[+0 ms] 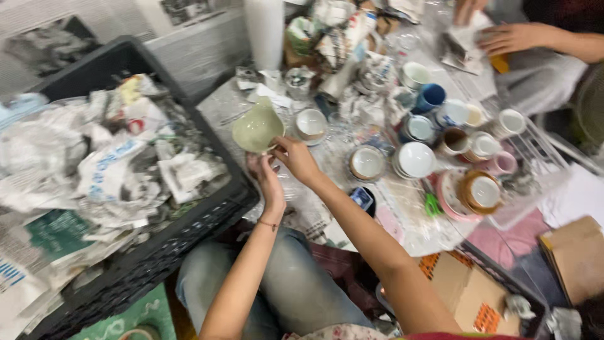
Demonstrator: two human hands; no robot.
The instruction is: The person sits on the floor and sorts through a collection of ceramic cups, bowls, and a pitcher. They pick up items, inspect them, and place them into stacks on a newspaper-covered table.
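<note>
I hold a pale green ceramic dish (257, 128) with a pointed top between both hands, above the edge of a low table. My left hand (264, 173) grips its lower rim from below. My right hand (296, 157) pinches the rim at the lower right. Next to the dish on the table stands a white cup with a brown rim (311, 124).
A black plastic crate (182, 236) full of crumpled newspaper (100, 164) sits at the left. Several cups and bowls (416, 158) crowd the plastic-covered table (409, 226). Another person's hands (513, 38) work at the far right. Cardboard boxes (469, 293) lie at the lower right.
</note>
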